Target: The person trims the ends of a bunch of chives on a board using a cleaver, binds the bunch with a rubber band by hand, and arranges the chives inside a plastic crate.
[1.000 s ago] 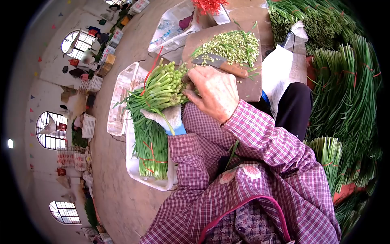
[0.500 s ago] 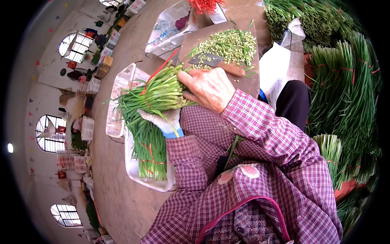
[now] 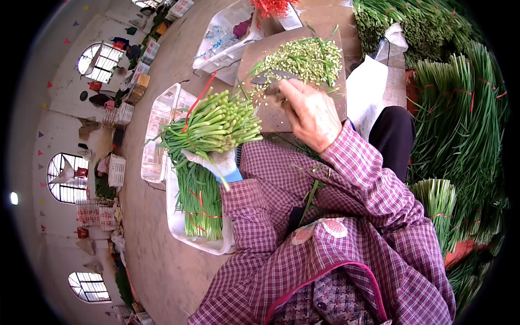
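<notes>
My left hand (image 3: 218, 162), in a white and blue glove, is wrapped round a bundle of green stalks (image 3: 225, 122), cut ends facing right. A red tie (image 3: 197, 103) hangs from the bundle. My bare right hand (image 3: 311, 111) is over the near part of the brown board (image 3: 276, 120), its fingers bent and dark at the tips. Beneath and beside it lies a knife (image 3: 265, 77), whose handle my hand mostly hides; whether the fingers grip it is not clear. Chopped stalk pieces (image 3: 303, 57) cover much of the board.
A white crate (image 3: 227, 241) below my left hand holds tied green stalks. Another crate (image 3: 157, 157) stands left of it, and one with plastic bags (image 3: 216, 59) is beyond. Red ties (image 3: 273, 6) lie at the top. Green bundles (image 3: 455, 119) are piled at the right.
My right hand has left the bundle's cut ends and moved right, over the board and the knife handle. The bundle's ends now show fully, turned slightly upward in my left hand.
</notes>
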`<state>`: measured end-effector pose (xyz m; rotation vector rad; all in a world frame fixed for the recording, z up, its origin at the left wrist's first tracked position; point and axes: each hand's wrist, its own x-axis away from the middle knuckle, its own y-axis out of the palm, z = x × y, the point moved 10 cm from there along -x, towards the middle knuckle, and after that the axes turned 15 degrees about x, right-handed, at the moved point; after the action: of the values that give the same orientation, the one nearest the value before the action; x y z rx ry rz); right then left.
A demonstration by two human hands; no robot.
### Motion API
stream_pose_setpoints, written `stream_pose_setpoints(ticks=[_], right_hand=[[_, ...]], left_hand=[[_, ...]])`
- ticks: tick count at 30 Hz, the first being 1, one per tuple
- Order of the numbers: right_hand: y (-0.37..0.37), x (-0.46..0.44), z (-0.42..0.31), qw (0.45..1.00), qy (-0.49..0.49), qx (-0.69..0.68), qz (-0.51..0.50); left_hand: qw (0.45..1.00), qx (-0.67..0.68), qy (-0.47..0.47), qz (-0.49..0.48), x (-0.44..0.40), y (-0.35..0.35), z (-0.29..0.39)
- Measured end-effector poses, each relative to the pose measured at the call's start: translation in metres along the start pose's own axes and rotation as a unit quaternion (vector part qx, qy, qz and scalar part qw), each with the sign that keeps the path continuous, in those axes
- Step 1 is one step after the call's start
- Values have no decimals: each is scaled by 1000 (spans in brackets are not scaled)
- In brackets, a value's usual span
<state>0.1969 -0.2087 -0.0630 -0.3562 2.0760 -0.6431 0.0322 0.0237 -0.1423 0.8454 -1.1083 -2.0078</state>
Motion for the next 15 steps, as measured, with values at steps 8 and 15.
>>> stream_pose_setpoints(ticks=[8, 15], right_hand=[[11, 16, -53, 982, 5, -121, -144], [43, 34, -59, 884, 39, -396, -246]], left_hand=[[994, -33, 103, -2, 2, -15, 12], [986, 43, 134, -86, 0, -31, 24]])
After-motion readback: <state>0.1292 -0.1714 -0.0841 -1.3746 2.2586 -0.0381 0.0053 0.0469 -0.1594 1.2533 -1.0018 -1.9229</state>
